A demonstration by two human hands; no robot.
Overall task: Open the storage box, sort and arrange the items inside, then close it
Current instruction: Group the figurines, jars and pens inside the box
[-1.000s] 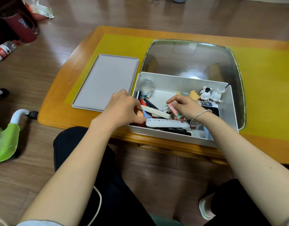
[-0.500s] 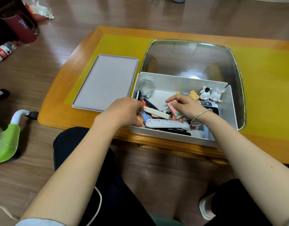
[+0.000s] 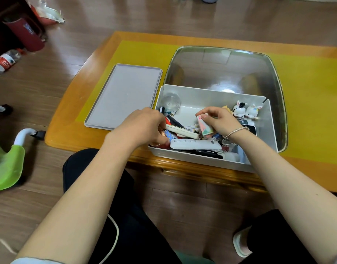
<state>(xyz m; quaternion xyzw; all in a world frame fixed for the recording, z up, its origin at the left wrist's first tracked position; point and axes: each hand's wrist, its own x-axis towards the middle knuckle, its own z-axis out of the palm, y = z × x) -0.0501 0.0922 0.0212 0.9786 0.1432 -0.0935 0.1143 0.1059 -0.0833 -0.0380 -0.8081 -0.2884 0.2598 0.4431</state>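
White storage box (image 3: 211, 96), lid (image 3: 124, 96) off on counter: right hand (image 3: 219, 121) now lifts pinched pink packet (image 3: 204, 126) higher; left hand (image 3: 144, 127), dipped lower, fingers curled among clutter, contents unclear; sorting under way.

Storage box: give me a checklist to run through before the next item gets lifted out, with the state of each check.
1. Lid off and out of the way: ok, it lies flat on the table left of the storage box.
2. Right hand has a firm hold: ok, its fingers pinch the pink packet.
3. Left hand holds something: cannot tell, its fingertips are buried among the items.
4. Free floor in the box for sorting: ok, the far middle is bare.
5. Figurines safe from knocks: ok, they stand in the far right corner, beyond the right hand.
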